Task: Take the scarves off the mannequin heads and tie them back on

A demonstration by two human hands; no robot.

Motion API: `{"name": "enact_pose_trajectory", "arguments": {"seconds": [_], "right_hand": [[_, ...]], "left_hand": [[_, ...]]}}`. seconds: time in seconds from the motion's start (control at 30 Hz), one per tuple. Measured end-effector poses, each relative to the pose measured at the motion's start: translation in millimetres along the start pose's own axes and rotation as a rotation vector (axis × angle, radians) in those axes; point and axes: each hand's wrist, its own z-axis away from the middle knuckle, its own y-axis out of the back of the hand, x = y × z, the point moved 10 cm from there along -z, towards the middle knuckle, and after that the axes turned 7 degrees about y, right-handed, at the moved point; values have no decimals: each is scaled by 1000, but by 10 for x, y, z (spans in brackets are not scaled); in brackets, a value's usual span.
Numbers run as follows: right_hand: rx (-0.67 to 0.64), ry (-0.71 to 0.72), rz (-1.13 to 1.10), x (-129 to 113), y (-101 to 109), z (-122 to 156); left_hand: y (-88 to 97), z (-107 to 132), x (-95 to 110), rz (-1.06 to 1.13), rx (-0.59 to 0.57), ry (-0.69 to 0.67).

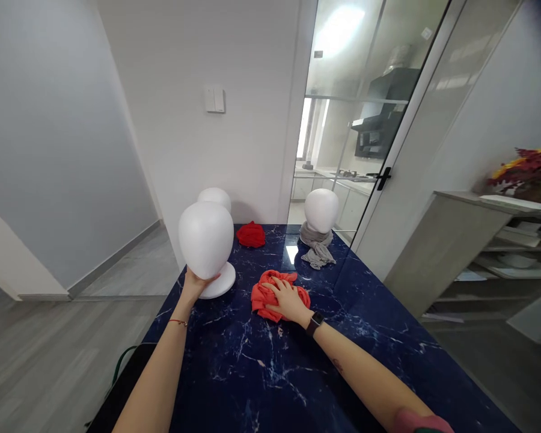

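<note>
My left hand [196, 285] is wrapped round the neck of a white mannequin head [206, 237], which stands on a round white base [220, 281] at the left side of the table. To its right lies a crumpled orange-red scarf [262, 296]. My right hand [288, 297] rests on top of this cloth with its fingers spread, covering part of it. Behind the held head, a second white mannequin head [216, 195] is partly hidden. A third white mannequin head [321, 209] at the back right wears a grey scarf [318, 246] knotted round its neck.
A bunched red cloth [251, 234] lies at the table's back edge. The dark blue marbled table [270, 385] stands near the wall. Behind it to the right is a glass door [342, 138] with a black handle. A shelf unit [460, 240] holding several items stands farther right.
</note>
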Motion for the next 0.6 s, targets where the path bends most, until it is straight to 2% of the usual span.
{"name": "enact_pose_trajectory", "arguments": {"seconds": [0.1, 0.23, 0.37, 0.5, 0.6], "right_hand": [[66, -66, 65, 93, 45, -231], [153, -166, 82, 206, 125, -674], [124, -162, 48, 183, 35, -1032], [83, -115, 20, 117, -97, -1180], [65, -101, 2, 105, -120, -1203]], "left_hand": [[89, -152, -25, 1, -73, 22], [171, -286, -176, -11, -199, 82], [197, -343, -356, -14, -231, 139], [142, -343, -438, -6, -244, 156], [116, -337, -453, -8, -242, 148]]}}
